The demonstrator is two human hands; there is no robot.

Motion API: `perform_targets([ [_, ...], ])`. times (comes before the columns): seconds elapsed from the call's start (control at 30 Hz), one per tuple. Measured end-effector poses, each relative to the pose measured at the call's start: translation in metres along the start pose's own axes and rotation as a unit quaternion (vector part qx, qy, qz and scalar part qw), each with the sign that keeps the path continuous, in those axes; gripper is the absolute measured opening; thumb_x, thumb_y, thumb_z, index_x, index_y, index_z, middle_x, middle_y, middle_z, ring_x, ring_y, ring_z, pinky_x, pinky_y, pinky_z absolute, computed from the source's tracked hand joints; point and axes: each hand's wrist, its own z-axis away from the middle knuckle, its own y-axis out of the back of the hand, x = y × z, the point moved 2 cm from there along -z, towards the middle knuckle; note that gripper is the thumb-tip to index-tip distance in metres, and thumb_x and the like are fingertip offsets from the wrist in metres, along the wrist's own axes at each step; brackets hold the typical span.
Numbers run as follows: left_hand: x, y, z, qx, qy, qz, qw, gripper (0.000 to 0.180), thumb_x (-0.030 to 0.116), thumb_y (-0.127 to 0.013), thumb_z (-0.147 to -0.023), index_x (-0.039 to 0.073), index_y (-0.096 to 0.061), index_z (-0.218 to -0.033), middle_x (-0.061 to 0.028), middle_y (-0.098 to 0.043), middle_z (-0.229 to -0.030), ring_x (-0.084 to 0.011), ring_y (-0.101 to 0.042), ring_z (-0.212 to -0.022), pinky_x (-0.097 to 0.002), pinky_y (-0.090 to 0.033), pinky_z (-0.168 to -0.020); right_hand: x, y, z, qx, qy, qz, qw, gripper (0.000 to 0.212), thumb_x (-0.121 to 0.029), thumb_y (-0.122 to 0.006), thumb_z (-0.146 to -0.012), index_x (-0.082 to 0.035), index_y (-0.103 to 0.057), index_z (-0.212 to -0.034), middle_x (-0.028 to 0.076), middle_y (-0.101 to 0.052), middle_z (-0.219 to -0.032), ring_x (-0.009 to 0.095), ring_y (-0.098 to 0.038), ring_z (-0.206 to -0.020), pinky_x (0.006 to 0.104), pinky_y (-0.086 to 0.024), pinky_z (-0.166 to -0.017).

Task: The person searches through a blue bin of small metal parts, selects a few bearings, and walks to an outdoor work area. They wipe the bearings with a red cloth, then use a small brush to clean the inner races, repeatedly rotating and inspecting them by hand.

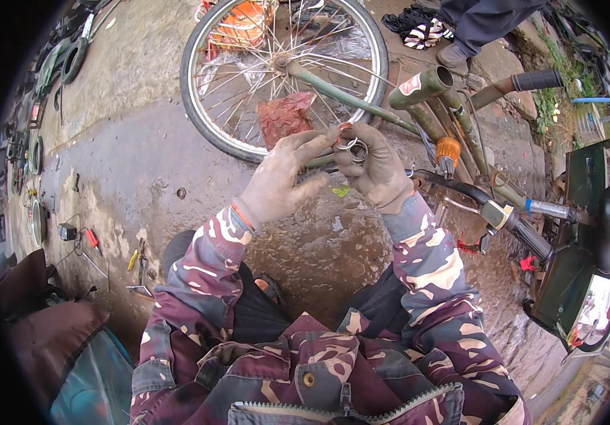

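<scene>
Left hand spread, right hand curled

1 view here, off the left of 2 fisheyes on the head, pointing down over the jacket at the bottom edge. left hand and right hand are close up mid-frame, wheel beyond them up top, edges bending into a black rim.

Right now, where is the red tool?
At left in the head view, the red tool lies on the ground, left of the yellow-handled tool.

Wet, stained floor — green weeds, daylight
</scene>
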Motion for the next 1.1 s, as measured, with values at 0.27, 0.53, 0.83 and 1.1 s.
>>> perform_targets([
  [0.27, -0.001, -0.004, -0.001, -0.02, -0.046, 0.068, 0.996, 0.054, 0.024, -0.072, -0.099, 0.005, -0.061, -0.149, -0.0175, -0.065, -0.143, -0.0357, -0.058, -0.135, -0.046, -0.044, -0.117, 0.002, 0.005, -0.001, 0.018, 0.08, 0.101, 0.991, 0.024, -0.03, -0.072, -0.104, -0.007, -0.072, -0.11, 0.0, -0.068, -0.095, 0.009, -0.059, -0.076, 0.0232, -0.04, -0.057],
  [0.53, -0.002, 0.008, -0.003, 0.004, 0.047, 0.19, 0.981, 0.062, 0.024, -0.072, -0.1, 0.006, -0.055, -0.157, -0.0164, -0.063, -0.13, -0.024, -0.066, -0.122, -0.0387, -0.056, -0.103, 0.001, 0.006, -0.001, 0.046, 0.03, 0.08, 0.995, 0.023, -0.026, -0.073, -0.102, -0.007, -0.072, -0.116, 0.0, -0.068, -0.099, 0.009, -0.06, -0.08, 0.0235, -0.043, -0.062],
  [0.83, -0.005, -0.007, -0.003, -0.09, 0.127, 0.368, 0.917, 0.064, 0.029, -0.07, -0.106, -0.004, -0.049, -0.156, -0.0132, -0.069, -0.132, -0.0225, -0.069, -0.114, -0.0387, -0.053, -0.106, 0.007, 0.001, -0.001, 0.002, 0.078, 0.091, 0.993, 0.022, -0.019, -0.07, -0.105, -0.002, -0.07, -0.119, 0.004, -0.07, -0.101, 0.013, -0.063, -0.084, 0.0269, -0.05, -0.071],
  [1.1, 0.003, -0.015, 0.004, -0.093, 0.15, 0.592, 0.786, 0.061, 0.035, -0.066, -0.109, -0.003, -0.051, -0.154, -0.0147, -0.072, -0.125, -0.025, -0.068, -0.123, -0.0384, -0.053, -0.108, 0.005, -0.004, 0.002, 0.039, 0.101, 0.145, 0.984, 0.037, -0.021, -0.075, -0.102, 0.0, -0.064, -0.13, 0.003, -0.069, -0.102, 0.012, -0.064, -0.084, 0.0275, -0.054, -0.075],
])
